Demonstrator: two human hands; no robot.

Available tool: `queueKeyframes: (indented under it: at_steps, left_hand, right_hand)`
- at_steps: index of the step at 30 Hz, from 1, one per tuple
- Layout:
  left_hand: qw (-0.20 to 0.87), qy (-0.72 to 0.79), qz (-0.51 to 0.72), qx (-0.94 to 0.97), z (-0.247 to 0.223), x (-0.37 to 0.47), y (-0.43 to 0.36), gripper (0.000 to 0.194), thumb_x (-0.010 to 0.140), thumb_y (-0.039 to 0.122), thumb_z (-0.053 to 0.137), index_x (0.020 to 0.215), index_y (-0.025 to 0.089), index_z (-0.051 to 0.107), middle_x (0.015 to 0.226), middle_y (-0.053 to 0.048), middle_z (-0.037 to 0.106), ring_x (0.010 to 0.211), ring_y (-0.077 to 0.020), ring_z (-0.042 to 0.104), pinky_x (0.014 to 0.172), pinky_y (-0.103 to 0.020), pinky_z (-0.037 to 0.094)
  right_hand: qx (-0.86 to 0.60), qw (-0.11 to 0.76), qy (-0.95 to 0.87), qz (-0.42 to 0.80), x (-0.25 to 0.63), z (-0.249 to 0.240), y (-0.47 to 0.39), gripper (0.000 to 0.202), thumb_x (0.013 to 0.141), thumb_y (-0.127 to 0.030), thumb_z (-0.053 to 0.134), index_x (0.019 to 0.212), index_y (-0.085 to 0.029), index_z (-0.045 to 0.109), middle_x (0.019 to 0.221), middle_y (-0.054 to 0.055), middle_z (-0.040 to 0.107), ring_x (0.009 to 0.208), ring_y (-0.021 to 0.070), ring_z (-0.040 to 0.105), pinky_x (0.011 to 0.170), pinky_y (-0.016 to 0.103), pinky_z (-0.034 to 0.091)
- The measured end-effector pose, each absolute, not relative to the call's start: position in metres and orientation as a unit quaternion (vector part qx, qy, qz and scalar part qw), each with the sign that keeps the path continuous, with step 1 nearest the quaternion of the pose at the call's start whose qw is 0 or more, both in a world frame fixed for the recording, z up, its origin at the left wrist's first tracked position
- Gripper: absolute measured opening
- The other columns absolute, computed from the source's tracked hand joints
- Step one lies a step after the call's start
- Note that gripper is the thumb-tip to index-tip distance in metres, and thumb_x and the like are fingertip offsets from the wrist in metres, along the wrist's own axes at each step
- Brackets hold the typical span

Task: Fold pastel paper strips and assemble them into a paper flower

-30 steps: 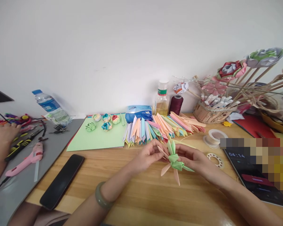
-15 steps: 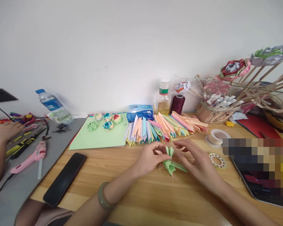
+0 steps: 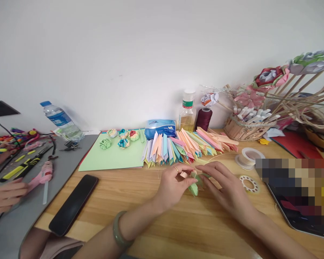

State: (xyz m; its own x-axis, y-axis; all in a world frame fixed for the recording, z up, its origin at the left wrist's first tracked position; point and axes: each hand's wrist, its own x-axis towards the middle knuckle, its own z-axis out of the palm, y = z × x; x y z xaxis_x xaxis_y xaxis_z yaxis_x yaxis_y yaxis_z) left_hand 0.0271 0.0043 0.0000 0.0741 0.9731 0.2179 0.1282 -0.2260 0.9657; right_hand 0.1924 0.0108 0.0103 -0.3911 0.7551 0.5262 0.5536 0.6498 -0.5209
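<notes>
Light green folded paper (image 3: 193,189) sits between my two hands above the wooden table. My left hand (image 3: 175,183), with a ring and a green bangle on that arm, pinches it from the left between thumb and fingers. From the right, my right hand (image 3: 223,183) closes its thumb and fingertips on a green flap of the same paper. Some pale peach paper shows behind the left fingers, and the fingers cover much of the folds. Just beyond my hands lies a row of folded paper strips (image 3: 164,149) in several colours.
Folded paper flowers (image 3: 123,144) rest on a green sheet (image 3: 105,160). Nearby are a phone (image 3: 73,205), a thread roll (image 3: 250,158), a tablet (image 3: 288,212) and a basket (image 3: 245,129). At left, a co-worker's hand (image 3: 8,196) holds a pink glue gun (image 3: 42,176).
The green paper has turned, and its flap now lies under my right fingers, which have closed in on it. The co-worker's hand has come onto the glue gun.
</notes>
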Motion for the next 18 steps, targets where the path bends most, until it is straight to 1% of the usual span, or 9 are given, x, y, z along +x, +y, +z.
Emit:
queueKeyframes:
  at_steps: [3,9,12,18]
  left_hand:
    - [0.402,0.472,0.500,0.604,-0.0022,0.0272,0.0038,0.018,0.066,0.021,0.068,0.083,0.017,0.062,0.081,-0.004,0.063,0.075,-0.0153,0.057,0.071,-0.028,0.046]
    - [0.399,0.488,0.513,0.583,-0.0008,0.0279,0.0040,0.017,0.066,0.024,0.068,0.077,0.016,0.059,0.071,-0.002,0.062,0.066,-0.0133,0.056,0.064,-0.026,0.046]
    - [0.398,0.495,0.512,0.578,-0.0006,0.0278,0.0042,0.017,0.066,0.026,0.068,0.077,0.016,0.058,0.069,-0.001,0.062,0.063,-0.0122,0.056,0.062,-0.025,0.046]
    - [0.400,0.482,0.519,0.582,-0.0020,0.0282,0.0048,0.017,0.067,0.025,0.067,0.078,0.017,0.056,0.073,-0.002,0.062,0.066,-0.0126,0.057,0.063,-0.026,0.047]
  right_hand:
    - [-0.395,0.390,-0.818,0.151,0.1895,0.0096,0.0091,0.028,0.084,-0.018,0.046,0.108,-0.026,0.058,0.082,0.005,0.055,0.077,0.0173,0.055,0.064,0.029,0.047]
    - [-0.397,0.435,-0.783,0.198,0.1849,0.0070,0.0061,0.032,0.084,-0.015,0.044,0.109,-0.029,0.059,0.088,0.006,0.056,0.081,0.0169,0.056,0.065,0.029,0.048]
    - [-0.410,0.441,-0.768,0.220,0.1840,0.0068,0.0061,0.029,0.084,-0.017,0.047,0.107,-0.028,0.060,0.086,0.005,0.057,0.079,0.0172,0.056,0.064,0.030,0.048]
    - [-0.411,0.447,-0.757,0.243,0.1836,0.0083,0.0060,0.022,0.082,-0.020,0.049,0.095,-0.028,0.065,0.083,0.005,0.059,0.077,0.0178,0.057,0.062,0.030,0.047]
